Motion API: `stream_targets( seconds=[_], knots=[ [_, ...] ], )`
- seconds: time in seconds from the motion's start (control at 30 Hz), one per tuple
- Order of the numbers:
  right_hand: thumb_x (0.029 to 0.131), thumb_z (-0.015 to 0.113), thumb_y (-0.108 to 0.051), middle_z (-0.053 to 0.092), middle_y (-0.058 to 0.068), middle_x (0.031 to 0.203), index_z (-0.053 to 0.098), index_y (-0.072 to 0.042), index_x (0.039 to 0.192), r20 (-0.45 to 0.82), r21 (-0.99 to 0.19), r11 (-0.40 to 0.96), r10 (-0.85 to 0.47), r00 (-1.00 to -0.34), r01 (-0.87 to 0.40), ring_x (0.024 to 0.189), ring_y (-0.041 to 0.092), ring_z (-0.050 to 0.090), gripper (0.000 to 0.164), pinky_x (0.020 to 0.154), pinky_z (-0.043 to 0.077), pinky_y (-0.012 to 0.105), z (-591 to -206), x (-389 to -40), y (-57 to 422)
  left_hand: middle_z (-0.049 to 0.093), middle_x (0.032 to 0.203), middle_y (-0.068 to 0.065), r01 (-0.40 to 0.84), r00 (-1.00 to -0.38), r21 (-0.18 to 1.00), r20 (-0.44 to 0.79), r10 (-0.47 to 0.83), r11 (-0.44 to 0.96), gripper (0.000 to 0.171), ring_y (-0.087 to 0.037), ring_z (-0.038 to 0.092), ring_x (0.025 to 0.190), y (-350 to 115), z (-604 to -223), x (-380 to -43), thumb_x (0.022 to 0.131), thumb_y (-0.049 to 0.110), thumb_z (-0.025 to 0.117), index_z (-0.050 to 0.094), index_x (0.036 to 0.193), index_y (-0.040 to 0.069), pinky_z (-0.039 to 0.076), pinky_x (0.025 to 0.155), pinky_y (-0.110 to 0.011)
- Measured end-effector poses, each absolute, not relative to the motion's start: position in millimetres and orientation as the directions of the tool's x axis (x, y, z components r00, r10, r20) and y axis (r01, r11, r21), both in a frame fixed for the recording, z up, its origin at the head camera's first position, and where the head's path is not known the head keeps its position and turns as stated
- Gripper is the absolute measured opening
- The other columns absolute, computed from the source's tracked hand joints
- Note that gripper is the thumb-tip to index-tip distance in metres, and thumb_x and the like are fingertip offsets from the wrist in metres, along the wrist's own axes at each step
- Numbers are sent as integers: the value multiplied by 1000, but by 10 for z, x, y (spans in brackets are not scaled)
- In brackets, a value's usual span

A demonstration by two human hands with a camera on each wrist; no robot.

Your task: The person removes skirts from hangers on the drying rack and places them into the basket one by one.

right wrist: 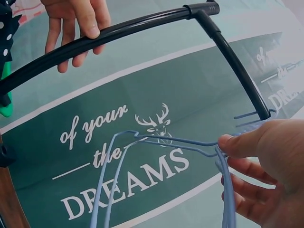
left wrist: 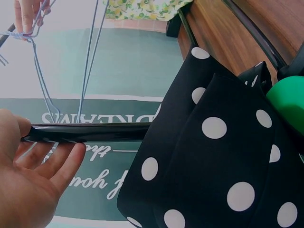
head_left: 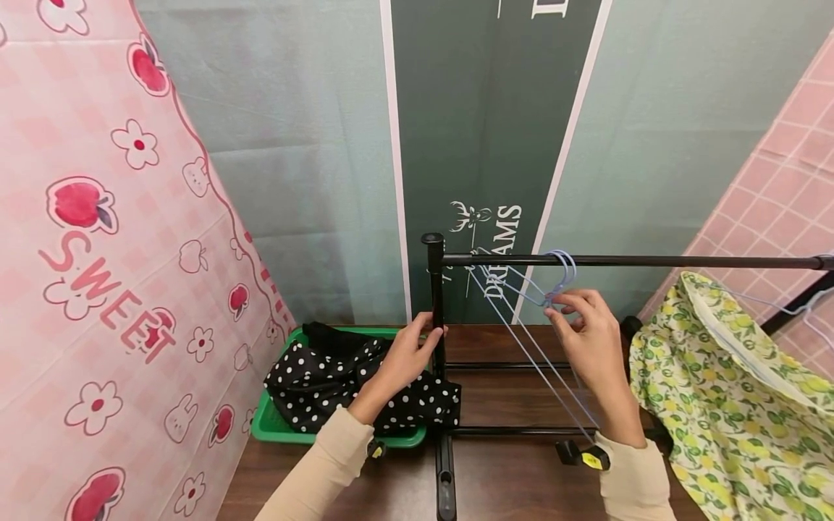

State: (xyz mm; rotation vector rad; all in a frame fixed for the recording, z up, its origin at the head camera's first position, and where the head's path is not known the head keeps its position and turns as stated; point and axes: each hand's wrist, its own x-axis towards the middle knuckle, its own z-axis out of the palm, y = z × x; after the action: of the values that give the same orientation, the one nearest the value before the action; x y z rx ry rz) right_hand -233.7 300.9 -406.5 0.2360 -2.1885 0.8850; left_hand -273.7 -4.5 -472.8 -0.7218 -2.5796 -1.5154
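My left hand point(head_left: 405, 351) holds the black upright post point(head_left: 436, 286) of a clothes rack, thumb on one side and fingers on the other. Blue wire hangers point(right wrist: 228, 194) hang by their hooks over the top rail point(head_left: 658, 260). Just under the hooks, my right hand point(head_left: 593, 340) pinches them between thumb and fingertips. No garment is on these hangers. Beside the post, a black garment with white polka dots point(head_left: 313, 376) lies heaped in a green basket point(head_left: 276, 427), one part spilling past the rim toward the rack.
A lemon-print garment point(head_left: 730, 412) hangs at the rack's right end, near another blue hanger point(head_left: 791, 310). Lower black bars point(head_left: 515, 431) cross above the brown wood-look surface point(head_left: 515, 485). A pink printed curtain point(head_left: 117, 289) borders the left, and a green printed cloth point(head_left: 313, 181) stands behind.
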Motion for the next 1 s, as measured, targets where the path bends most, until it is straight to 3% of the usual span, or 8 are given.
stream_targets(
  seconds=[0.1, 0.37, 0.63, 0.8, 1.0],
  knots=[
    [93, 82, -2, 70, 14, 113, 79, -1, 110, 705, -519, 744, 94, -702, -421, 81, 10, 61, 18, 67, 40, 7, -4067, -2325, 3008, 69, 137, -16, 428, -886, 805, 286, 364, 410, 44, -29, 68, 127, -42, -4731, -2741, 116, 29, 48, 50, 152, 4, 59, 102, -46],
    [93, 81, 0, 73, 14, 109, 77, 0, 113, 682, -546, 728, 101, -725, -413, 89, -22, 48, 20, 73, 40, 0, -4083, -2293, 3012, 66, 142, -17, 412, -893, 809, 269, 360, 418, 47, -31, 68, 128, -50, -4718, -2729, 116, 29, 49, 47, 155, 3, 59, 103, -47],
    [91, 84, -3, 74, 15, 110, 76, -3, 117, 658, -575, 714, 112, -745, -400, 86, -2, 60, 26, 73, 41, 0, -4062, -2230, 3009, 61, 148, -21, 411, -895, 806, 269, 356, 425, 47, -34, 65, 131, -53, -4718, -2727, 116, 28, 49, 47, 155, 3, 58, 103, -49],
    [93, 82, -3, 73, 13, 108, 75, -2, 117, 631, -586, 716, 108, -768, -380, 86, -17, 52, 25, 73, 42, 1, -4064, -2193, 3020, 64, 144, -19, 423, -890, 805, 281, 360, 417, 46, -32, 65, 132, -55, -4712, -2722, 116, 28, 49, 48, 154, 3, 59, 102, -47],
    [94, 81, -4, 73, 12, 106, 75, -2, 117, 621, -583, 716, 88, -778, -384, 84, -17, 52, 23, 72, 45, 5, -4076, -2156, 3052, 63, 146, -20, 408, -896, 814, 269, 353, 414, 48, -34, 65, 132, -60, -4718, -2714, 116, 30, 50, 46, 155, 3, 58, 104, -50]
  ],
)
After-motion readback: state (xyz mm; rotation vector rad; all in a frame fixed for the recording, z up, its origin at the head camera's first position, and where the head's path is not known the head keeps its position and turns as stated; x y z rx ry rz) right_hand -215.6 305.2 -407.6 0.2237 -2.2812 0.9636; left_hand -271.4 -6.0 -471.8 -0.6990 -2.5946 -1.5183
